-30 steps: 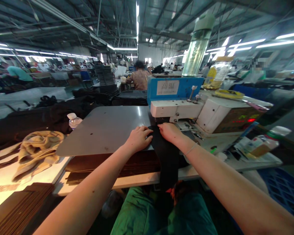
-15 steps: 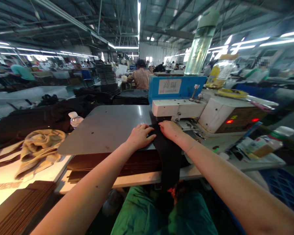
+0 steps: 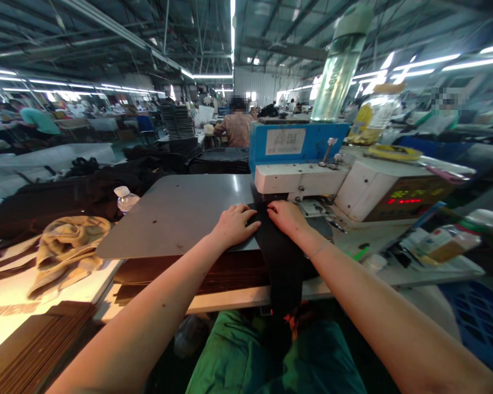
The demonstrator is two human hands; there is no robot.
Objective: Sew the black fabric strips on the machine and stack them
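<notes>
A wide black strip of material (image 3: 282, 260) runs from under the head of a sewing machine (image 3: 298, 180) down over the table edge. My left hand (image 3: 235, 225) lies flat on the grey metal plate (image 3: 181, 219), its fingertips at the strip's left edge and the thumb held apart. On the strip's upper right side, just below the machine head, rests my right hand (image 3: 286, 216) with its fingers bent together on the material. The strip's far end is hidden beneath the machine head.
Brown stacked pieces (image 3: 230, 271) lie under the plate. To the left are a small bottle (image 3: 126, 200), a crumpled tan cloth (image 3: 69, 249) and a brown stack (image 3: 36, 345). The control box (image 3: 398, 194) and another bottle (image 3: 462, 235) stand right. A person (image 3: 236, 128) sits ahead.
Both hands stay almost in place, with only slight finger shifts on the strip. The control box display now shows yellow-green and red digits.
</notes>
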